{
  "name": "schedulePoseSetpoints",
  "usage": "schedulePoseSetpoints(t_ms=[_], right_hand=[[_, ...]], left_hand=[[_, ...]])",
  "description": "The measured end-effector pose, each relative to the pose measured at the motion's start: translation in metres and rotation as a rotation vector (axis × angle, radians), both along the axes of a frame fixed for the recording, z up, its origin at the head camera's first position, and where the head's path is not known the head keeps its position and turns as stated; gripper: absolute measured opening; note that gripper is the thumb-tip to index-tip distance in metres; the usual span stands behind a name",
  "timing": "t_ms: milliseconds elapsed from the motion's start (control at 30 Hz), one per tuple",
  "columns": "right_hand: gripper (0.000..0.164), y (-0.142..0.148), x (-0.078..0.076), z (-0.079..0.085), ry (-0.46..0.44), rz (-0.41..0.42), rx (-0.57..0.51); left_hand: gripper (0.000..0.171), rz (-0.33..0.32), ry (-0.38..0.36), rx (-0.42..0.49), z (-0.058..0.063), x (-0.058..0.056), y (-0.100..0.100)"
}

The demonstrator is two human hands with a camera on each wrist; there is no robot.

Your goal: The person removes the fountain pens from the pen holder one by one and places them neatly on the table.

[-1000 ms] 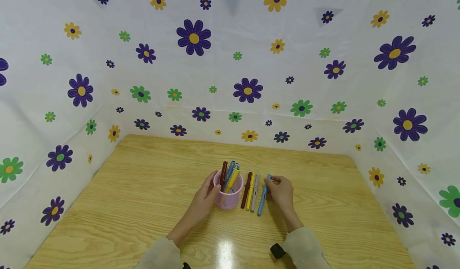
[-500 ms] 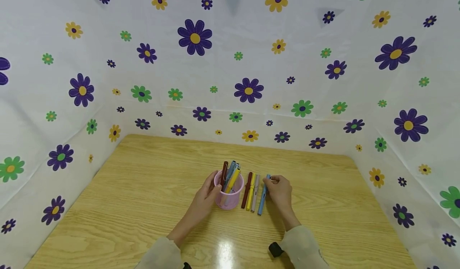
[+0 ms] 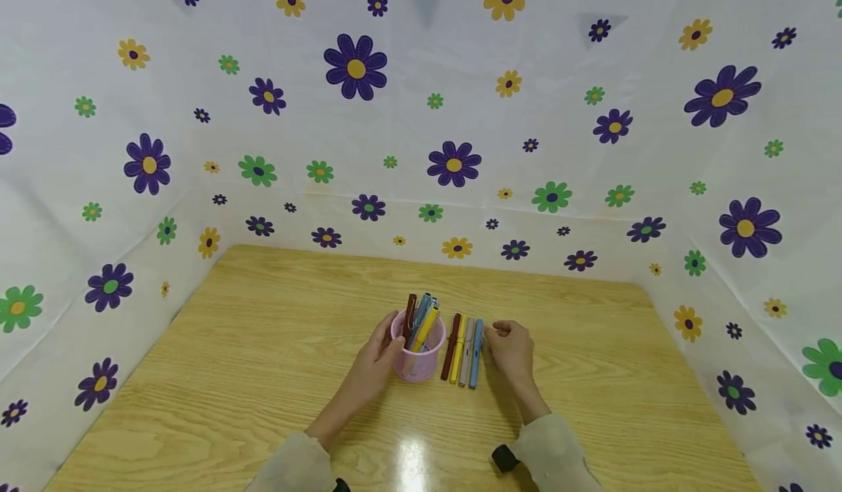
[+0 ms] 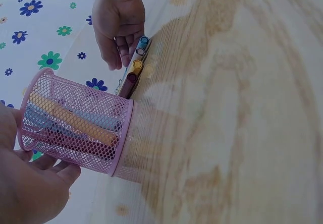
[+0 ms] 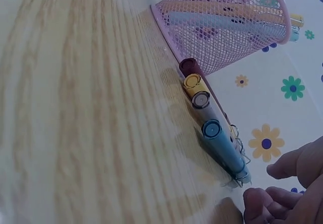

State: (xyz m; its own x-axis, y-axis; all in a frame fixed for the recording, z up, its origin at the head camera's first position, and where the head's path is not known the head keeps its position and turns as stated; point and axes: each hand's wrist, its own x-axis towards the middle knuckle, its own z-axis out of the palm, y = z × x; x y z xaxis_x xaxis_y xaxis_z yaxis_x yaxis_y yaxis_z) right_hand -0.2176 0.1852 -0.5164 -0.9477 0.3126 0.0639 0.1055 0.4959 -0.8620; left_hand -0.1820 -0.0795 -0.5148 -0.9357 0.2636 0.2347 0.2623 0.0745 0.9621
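Note:
My left hand point(image 3: 371, 364) grips the side of a pink mesh pen cup point(image 3: 418, 369), thumb at its rim. Out of the cup lean a dark red pen point(image 3: 411, 312), a yellow pen point(image 3: 426, 329) and blue pens point(image 3: 421, 311); their lower ends show through the mesh. Just right of the cup, a dark red pen point(image 3: 450, 353), a yellow pen point(image 3: 457, 353), a grey pen point(image 3: 466, 357) and a blue pen point(image 3: 476, 357) lie side by side on the table. Beside the blue pen's far end is my right hand point(image 3: 514, 349), holding nothing; the right wrist view shows its thumb and fingers apart.
The wooden table point(image 3: 276, 331) ends at a white flower-print cloth point(image 3: 395, 126), which rises at the back and both sides. A dark wrist device point(image 3: 505, 458) sits at the right sleeve point(image 3: 555, 452).
The blue pen has moved left, up against the grey pen, and the right hand has let go of it. The left hand keeps its hold on the pen cup.

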Motion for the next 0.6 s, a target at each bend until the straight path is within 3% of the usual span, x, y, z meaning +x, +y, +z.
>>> schedulePoseSetpoints(t_ms=[200,600], right_hand=[[0.027,-0.003,0.004,0.008,0.040,-0.009,-0.022],[0.031,-0.018,0.014,0.032,0.073,0.048,-0.246]], left_hand=[[0.058,0.014,-0.022,-0.008,0.000,0.000,0.000],[0.059,0.001,-0.020,0.008,-0.001,-0.001,0.000]])
